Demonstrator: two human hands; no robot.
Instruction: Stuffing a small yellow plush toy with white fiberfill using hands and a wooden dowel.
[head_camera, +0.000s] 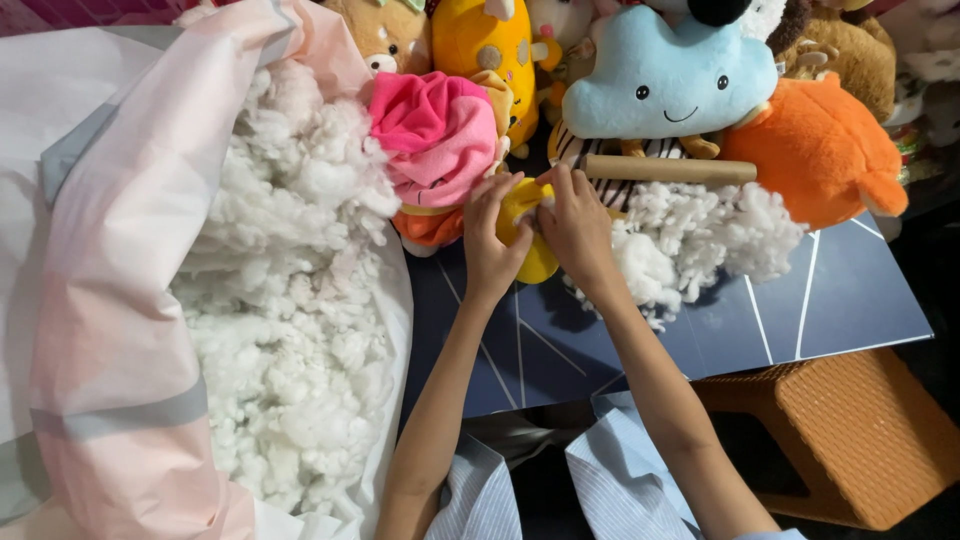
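stuffing (290, 330): fluffy white fibre | stick (668, 168): smooth wood | cloud toy (668, 80): soft plush | stool (860, 430): woven wicker

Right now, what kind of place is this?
Probably a toy-stuffing workshop. A big bag holds white stuffing, plush toys are piled at the back, and both hands, left and right, hold a yellow toy.

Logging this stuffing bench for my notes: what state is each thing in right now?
Yellow toy: held in both hands, partly hidden.
Left hand: gripping the toy.
Right hand: closed on the toy.
Big bag: open, full of white stuffing.
Wooden stick: lying flat, untouched.
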